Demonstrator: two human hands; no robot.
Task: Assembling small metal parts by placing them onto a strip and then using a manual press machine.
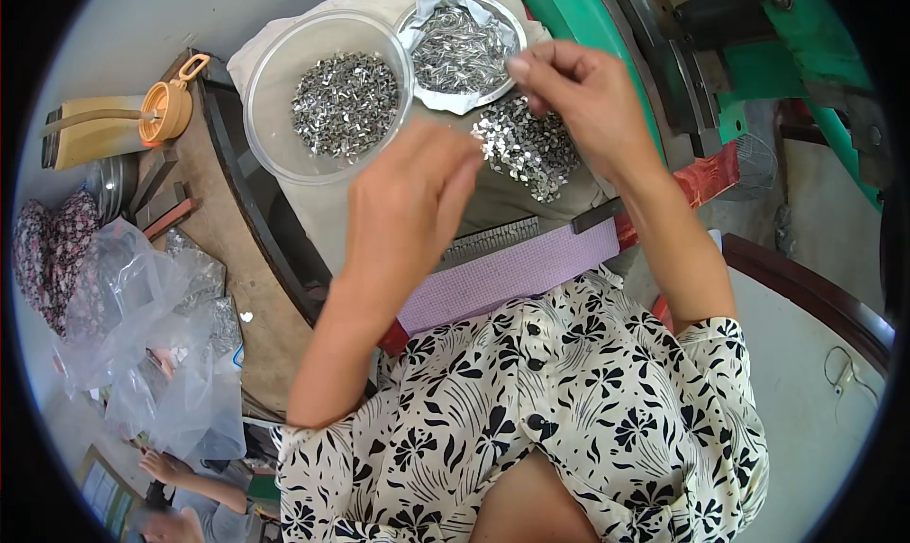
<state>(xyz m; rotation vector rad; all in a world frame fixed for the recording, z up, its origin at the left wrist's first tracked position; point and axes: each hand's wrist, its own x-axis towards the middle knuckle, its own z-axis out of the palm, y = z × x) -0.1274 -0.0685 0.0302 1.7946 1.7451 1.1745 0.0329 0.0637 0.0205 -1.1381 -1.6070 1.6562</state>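
Note:
My left hand [403, 211] is raised above the cloth, its fingers drawn together toward the loose pile of small shiny metal pieces [531, 150]. Slightly blurred, it hides any item it may hold. Beside the round dish [519, 45] of thin metal pins [460, 50], my right hand [588, 98] has thumb and forefinger pinched together; whatever lies between them is too small to make out. A clear plastic tub [270, 117] holding many small metal bits [346, 102] stands just beyond my left hand. Below the hands lies a narrow rack [491, 240] with a row of fine slots or pieces.
A lilac textured strip [512, 273] runs along the near edge. Green machinery [787, 31] stands at the right. On the left are a wooden bench [261, 316], an orange-lidded bottle [169, 112] and clear plastic bags [142, 297]. Another person's arm [209, 486] shows at lower left.

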